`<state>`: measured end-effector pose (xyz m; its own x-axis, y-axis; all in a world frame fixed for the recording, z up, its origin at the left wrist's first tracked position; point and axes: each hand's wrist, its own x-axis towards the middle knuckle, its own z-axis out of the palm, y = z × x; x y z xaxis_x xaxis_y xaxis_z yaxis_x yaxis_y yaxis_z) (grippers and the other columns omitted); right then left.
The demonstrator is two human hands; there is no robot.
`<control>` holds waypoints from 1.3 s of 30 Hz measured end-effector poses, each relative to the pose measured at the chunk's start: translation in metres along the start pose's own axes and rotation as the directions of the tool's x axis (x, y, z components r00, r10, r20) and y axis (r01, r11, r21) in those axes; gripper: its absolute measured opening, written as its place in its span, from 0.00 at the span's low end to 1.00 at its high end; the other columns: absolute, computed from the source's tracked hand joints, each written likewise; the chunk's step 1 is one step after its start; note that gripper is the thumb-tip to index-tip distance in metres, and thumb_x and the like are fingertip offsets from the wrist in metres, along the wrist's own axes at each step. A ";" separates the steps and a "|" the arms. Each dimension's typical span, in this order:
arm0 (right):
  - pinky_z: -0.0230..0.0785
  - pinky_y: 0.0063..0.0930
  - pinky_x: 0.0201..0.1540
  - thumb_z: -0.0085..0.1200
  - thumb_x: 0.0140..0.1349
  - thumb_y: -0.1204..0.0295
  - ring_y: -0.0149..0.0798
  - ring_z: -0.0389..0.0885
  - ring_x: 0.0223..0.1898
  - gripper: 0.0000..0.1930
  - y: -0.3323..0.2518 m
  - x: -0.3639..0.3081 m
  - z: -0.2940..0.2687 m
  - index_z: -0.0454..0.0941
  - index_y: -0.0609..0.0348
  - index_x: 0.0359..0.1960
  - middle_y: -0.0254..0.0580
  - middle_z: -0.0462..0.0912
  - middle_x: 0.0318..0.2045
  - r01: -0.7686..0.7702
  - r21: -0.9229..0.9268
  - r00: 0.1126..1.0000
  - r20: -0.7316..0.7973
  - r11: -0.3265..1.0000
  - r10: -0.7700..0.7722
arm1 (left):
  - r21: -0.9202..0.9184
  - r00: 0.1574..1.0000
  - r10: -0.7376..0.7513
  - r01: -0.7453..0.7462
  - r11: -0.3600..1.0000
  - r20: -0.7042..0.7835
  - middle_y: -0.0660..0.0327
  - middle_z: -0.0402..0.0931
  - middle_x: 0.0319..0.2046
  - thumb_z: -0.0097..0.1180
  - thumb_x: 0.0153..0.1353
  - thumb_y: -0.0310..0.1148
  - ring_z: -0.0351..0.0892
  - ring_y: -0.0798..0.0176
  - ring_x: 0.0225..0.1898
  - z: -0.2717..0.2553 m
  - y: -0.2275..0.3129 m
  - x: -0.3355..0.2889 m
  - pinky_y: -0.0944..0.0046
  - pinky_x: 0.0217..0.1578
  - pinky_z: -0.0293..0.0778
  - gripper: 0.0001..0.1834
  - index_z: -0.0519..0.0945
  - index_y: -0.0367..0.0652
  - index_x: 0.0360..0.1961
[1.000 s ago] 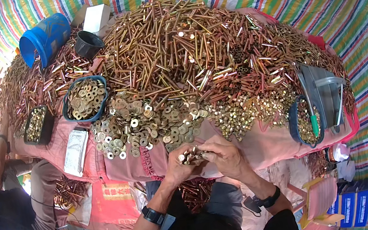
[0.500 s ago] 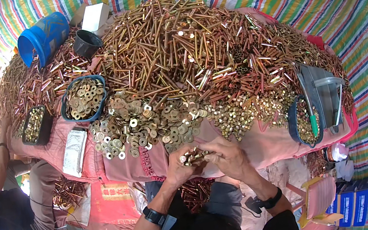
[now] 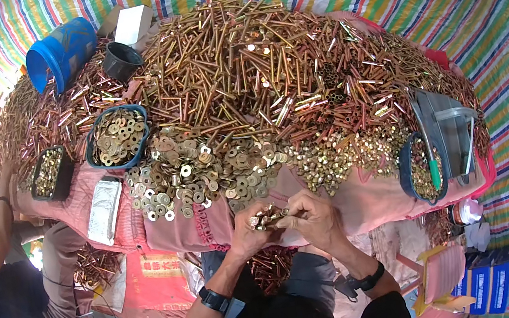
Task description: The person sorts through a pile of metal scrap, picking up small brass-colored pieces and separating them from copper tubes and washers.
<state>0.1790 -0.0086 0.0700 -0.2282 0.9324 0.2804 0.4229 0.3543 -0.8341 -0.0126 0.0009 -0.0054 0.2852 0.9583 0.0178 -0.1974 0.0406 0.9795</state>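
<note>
Close to the table's near edge, my left hand (image 3: 248,233) is closed around a bundle of brass-coloured bolts (image 3: 267,217), their nut-capped ends facing left. My right hand (image 3: 316,221) pinches at the bundle's right end; what lies between its fingertips is too small and covered to make out. Just beyond my hands lie a heap of flat washers (image 3: 210,173) and, right of it, a heap of small nuts (image 3: 335,157). Behind both rises a large mound of long metal bolts (image 3: 232,68).
A blue-rimmed tub of washers (image 3: 118,138) and a dark tray of nuts (image 3: 49,173) stand left. At right is another tub of nuts (image 3: 419,168) beside a grey bin (image 3: 454,125). A blue bucket (image 3: 63,53) lies tipped behind. Another person (image 3: 15,280) sits at left.
My right hand has shifted slightly left and its fingers have drawn in at the end of the bundle. My left hand stays nearly still with the bolts.
</note>
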 end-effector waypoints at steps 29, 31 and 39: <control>0.79 0.33 0.34 0.64 0.71 0.70 0.34 0.88 0.33 0.10 0.047 0.006 0.001 0.85 0.64 0.47 0.45 0.89 0.35 -0.316 -0.092 0.946 0.038 0.944 0.321 | 0.208 0.952 0.207 -0.161 0.965 -0.225 0.64 0.85 0.40 0.70 0.62 0.16 0.83 0.70 0.40 0.013 -0.013 0.002 0.68 0.43 0.82 0.15 0.80 0.37 0.47; 0.78 0.38 0.38 0.65 0.68 0.70 0.43 0.88 0.35 0.11 0.049 0.026 0.012 0.86 0.62 0.48 0.48 0.87 0.35 -0.168 -0.260 0.985 -0.065 0.951 0.157 | 0.193 0.966 0.125 -0.082 0.978 -0.224 0.64 0.84 0.39 0.70 0.62 0.15 0.82 0.71 0.40 0.011 -0.011 0.003 0.68 0.43 0.82 0.15 0.79 0.37 0.46; 0.77 0.42 0.42 0.68 0.64 0.71 0.54 0.85 0.38 0.12 0.071 0.053 0.024 0.86 0.59 0.47 0.49 0.82 0.34 -0.012 -0.399 1.000 0.007 0.917 0.017 | 0.064 0.964 0.028 -0.012 0.998 -0.264 0.68 0.78 0.32 0.69 0.62 0.17 0.76 0.74 0.35 0.014 -0.013 -0.006 0.71 0.39 0.75 0.11 0.80 0.39 0.41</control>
<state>0.1760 0.0640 0.0141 -0.2273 0.9376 0.2630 0.7404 0.3418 -0.5787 0.0018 -0.0089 -0.0156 0.0217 0.9997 -0.0081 -0.1404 0.0111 0.9900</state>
